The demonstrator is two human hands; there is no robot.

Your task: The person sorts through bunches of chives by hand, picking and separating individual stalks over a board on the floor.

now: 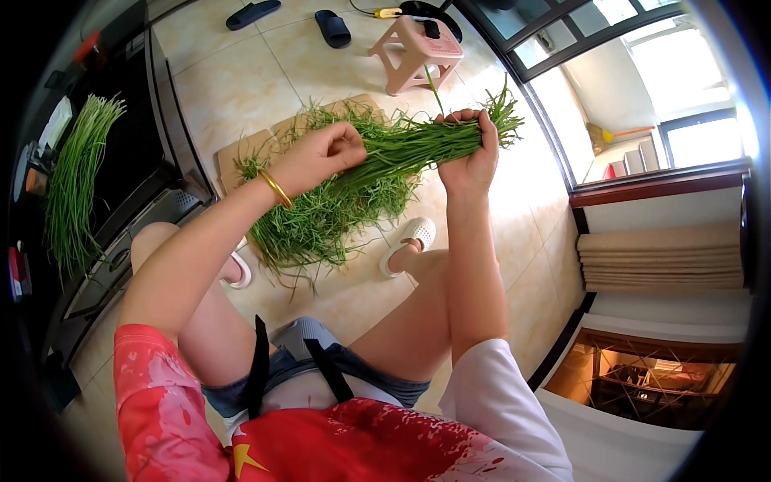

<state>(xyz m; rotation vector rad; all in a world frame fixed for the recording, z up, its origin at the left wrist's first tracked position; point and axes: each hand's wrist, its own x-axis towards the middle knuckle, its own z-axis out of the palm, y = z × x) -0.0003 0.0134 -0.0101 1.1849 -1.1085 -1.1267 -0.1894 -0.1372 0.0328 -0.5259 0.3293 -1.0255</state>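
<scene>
The right hand (472,165) grips a bunch of green stalks (409,149) that stretches toward the left hand (321,157). The left hand's fingers curl beside it; whether they pinch a stalk, I cannot tell. Beneath both hands, a green pile (321,221) covers cardboard (231,157). Farther left, more stalks (76,181) lie on a dark surface (132,136).

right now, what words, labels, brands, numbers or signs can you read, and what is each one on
No words, brands or numbers can be read.
Pink plastic stool: faint reddish marks on top, too small to read.
Small red-and-white item at the far left: too blurred to read.
Red-and-white patterned shirt: a yellow star-like shape, no readable lettering.
</scene>
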